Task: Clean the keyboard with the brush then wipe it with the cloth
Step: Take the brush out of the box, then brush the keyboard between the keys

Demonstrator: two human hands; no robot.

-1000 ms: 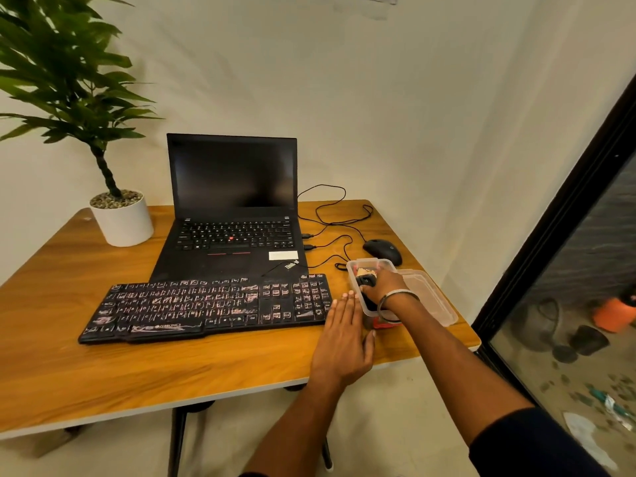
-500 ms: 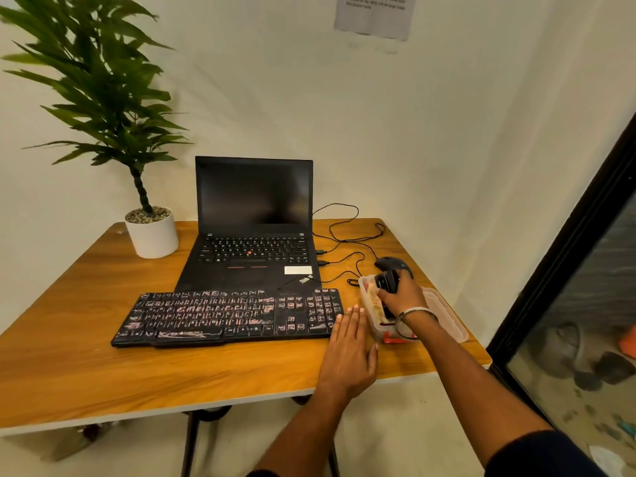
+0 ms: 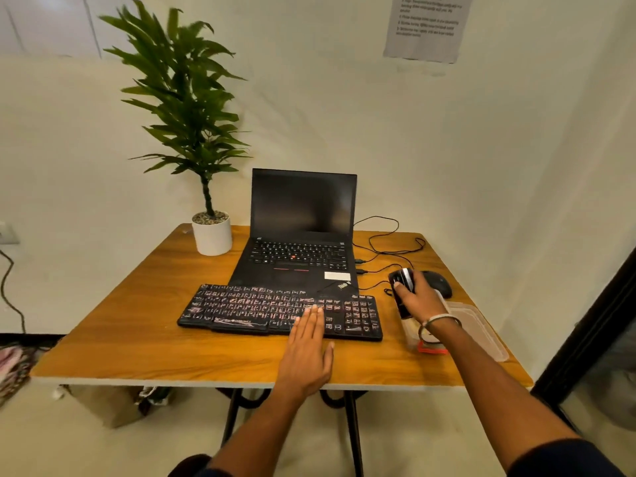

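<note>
A black keyboard (image 3: 261, 309) with dusty, pale-smeared keys lies across the front of the wooden table (image 3: 144, 349). My left hand (image 3: 308, 349) lies flat with straight fingers, its fingertips on the keyboard's lower right keys. My right hand (image 3: 421, 301) grips a black brush (image 3: 402, 287) by its handle and holds it up above a clear plastic container (image 3: 481, 333) at the table's right side. No cloth can be made out; the container's contents are mostly hidden by my right wrist.
An open black laptop (image 3: 303, 235) stands behind the keyboard. A white-potted plant (image 3: 211, 235) is at the back left. A black mouse (image 3: 438, 282) and loose cables (image 3: 382, 242) lie at the back right. A glass door frame borders the right.
My right hand has lifted the brush out of the container and raised it. My left hand has slid from the table beside the keyboard onto its right keys. The camera has pulled back.
</note>
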